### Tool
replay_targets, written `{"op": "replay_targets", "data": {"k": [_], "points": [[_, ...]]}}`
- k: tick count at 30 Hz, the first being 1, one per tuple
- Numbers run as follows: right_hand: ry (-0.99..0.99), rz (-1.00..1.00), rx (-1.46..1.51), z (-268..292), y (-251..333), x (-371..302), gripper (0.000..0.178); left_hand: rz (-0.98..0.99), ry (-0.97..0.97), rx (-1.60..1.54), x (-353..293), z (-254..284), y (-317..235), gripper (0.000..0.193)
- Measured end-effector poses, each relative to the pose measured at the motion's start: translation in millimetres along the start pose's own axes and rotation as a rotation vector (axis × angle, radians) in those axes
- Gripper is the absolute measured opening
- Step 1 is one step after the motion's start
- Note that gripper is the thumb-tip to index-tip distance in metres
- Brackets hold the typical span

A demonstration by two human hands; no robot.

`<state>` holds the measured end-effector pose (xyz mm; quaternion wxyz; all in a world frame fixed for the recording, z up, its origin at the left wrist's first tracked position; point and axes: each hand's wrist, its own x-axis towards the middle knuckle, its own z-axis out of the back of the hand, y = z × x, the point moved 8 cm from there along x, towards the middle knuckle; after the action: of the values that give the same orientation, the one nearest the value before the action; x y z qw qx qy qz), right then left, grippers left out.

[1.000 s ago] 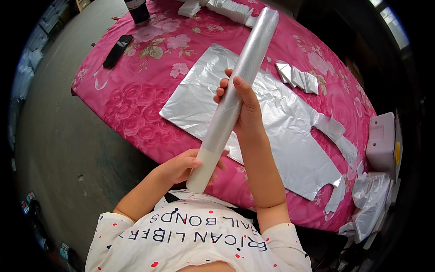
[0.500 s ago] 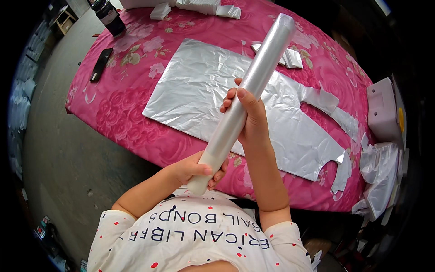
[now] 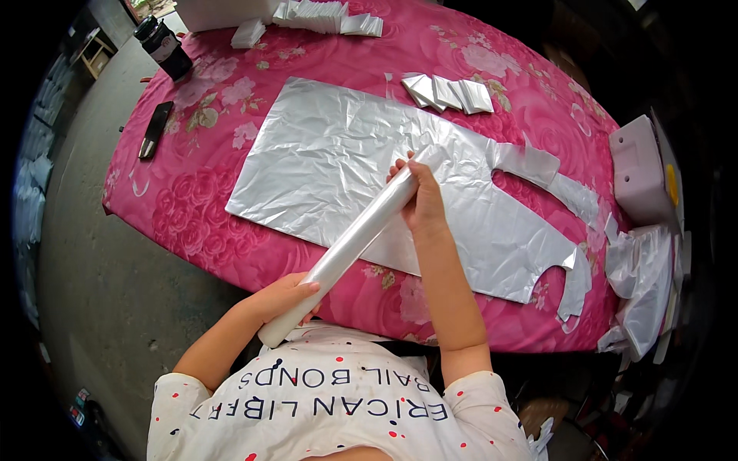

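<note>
Slanting across my front is a long, smooth, whitish roll of plastic film (image 3: 361,223), its lower end by my shirt and its upper end over the table. My left hand (image 3: 289,296) is wrapped round it near the lower end. Close to the upper end, my right hand (image 3: 421,198) grips it, thumb on top. Beneath the roll, a flat layer of silvery-white plastic bags (image 3: 315,146) with two handle loops toward the right lies creased on the pink flowered tablecloth (image 3: 200,238).
Beyond the bags lie folded white packets (image 3: 447,94), with more packets (image 3: 311,17) at the far edge. A black phone (image 3: 157,129) and a dark flask (image 3: 163,49) are at left. On the right are a pale box (image 3: 644,169) and crumpled clear plastic (image 3: 638,276).
The roll's upper end has come down and toward me, and its lower end has shifted left. My right hand is now closer to the upper end; my left hand moved left with the roll.
</note>
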<state>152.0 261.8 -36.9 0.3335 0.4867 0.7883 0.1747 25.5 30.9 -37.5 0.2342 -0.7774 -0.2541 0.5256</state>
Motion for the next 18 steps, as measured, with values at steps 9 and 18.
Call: {"op": "replay_targets", "data": {"k": [9,18], "points": [[0.17,-0.162,-1.041,14,39,11,0.024,0.096,0.062,-0.127,-25,19,51,0.039],[0.472,-0.314,-1.131,5,17,9,0.013,0.09,0.083,-0.104,-21,25,61,0.06]]}}
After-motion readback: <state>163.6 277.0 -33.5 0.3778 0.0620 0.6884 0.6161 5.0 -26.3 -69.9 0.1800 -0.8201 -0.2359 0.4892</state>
